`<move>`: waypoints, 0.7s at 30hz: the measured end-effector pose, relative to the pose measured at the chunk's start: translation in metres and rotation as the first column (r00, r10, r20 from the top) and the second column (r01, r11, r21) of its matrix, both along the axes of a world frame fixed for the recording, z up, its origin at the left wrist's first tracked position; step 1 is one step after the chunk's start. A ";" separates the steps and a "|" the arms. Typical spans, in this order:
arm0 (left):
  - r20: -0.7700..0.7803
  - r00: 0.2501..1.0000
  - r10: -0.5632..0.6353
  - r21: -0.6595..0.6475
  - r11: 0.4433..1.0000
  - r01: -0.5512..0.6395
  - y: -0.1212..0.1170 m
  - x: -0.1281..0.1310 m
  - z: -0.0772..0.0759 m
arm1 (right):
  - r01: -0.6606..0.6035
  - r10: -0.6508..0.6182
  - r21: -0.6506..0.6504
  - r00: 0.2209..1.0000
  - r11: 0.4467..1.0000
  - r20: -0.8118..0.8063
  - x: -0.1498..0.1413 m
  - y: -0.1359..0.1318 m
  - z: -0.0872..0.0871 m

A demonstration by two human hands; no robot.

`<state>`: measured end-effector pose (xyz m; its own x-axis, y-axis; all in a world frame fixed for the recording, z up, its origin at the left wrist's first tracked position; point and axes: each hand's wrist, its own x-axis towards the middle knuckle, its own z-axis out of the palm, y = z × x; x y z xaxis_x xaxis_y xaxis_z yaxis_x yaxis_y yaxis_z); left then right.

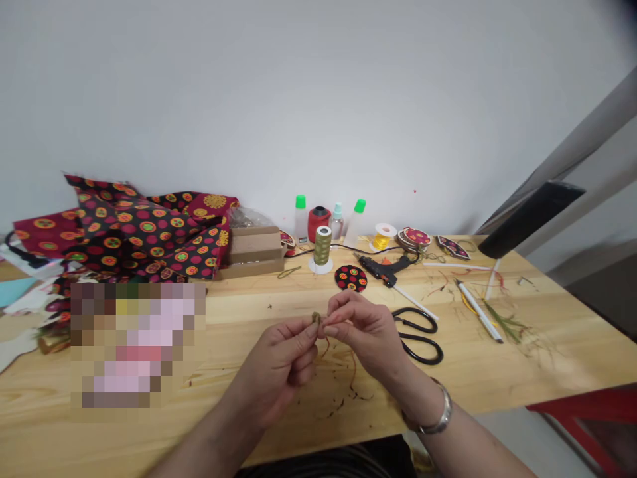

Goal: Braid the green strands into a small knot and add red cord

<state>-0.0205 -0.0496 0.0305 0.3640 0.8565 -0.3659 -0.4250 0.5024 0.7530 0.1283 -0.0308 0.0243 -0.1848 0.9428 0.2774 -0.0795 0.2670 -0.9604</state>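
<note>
A small olive knotted bit of cord (316, 318) is pinched between the thumb and fingers of my left hand (281, 352). From the right, my right hand (368, 332) closes thumb and fingertips at the same cord, and the fingertips of both hands nearly meet. Exactly what the right fingertips grip is too small to see. Beside my right wrist lie scissors (426, 358) with black loop handles, their blades hidden under the hand. A round patterned fabric disc (350, 277) rests just beyond my hands. An olive thread spool (323, 245) stands behind them.
A black glue gun (385, 269) with a white stick lies beyond the scissors. Patterned fabric (149, 226) is heaped at left by a cardboard box (251, 252). Bottles, a red spool (319, 226) and yellow thread (382, 239) line the wall. A white pen (480, 312) lies right.
</note>
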 end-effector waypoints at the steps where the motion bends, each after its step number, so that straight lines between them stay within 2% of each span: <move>1: -0.026 1.000 0.000 0.016 1.000 0.000 0.000 0.001 -0.001 | 0.002 -0.003 -0.018 1.000 1.000 -0.012 0.000 -0.001 0.001; 5: -0.156 0.985 0.072 0.092 0.994 -0.058 0.002 0.000 -0.003 | -0.001 -0.011 -0.101 0.994 0.995 -0.111 0.005 -0.006 0.008; 9: -0.225 0.966 0.126 0.144 0.985 -0.095 0.005 -0.005 -0.003 | 0.012 -0.052 -0.244 0.986 0.970 -0.156 0.010 -0.007 0.011; 13: -0.289 0.954 0.075 0.215 0.977 -0.012 0.003 -0.005 -0.003 | 0.075 -0.132 -0.327 0.979 0.942 -0.155 0.009 -0.004 0.008; 17: -0.335 0.942 0.000 0.254 0.963 0.090 0.000 0.000 -0.003 | 0.013 -0.104 -0.368 0.968 0.930 -0.228 0.003 -0.002 0.007; 19: -0.322 0.947 -0.014 0.264 0.959 0.104 0.000 0.002 -0.003 | 0.011 -0.103 -0.357 0.965 0.934 -0.240 0.000 -0.001 0.007; 21: -0.306 0.952 0.004 0.275 0.958 0.085 0.001 0.002 -0.003 | 0.060 -0.136 -0.331 0.968 0.942 -0.210 -0.001 0.000 0.006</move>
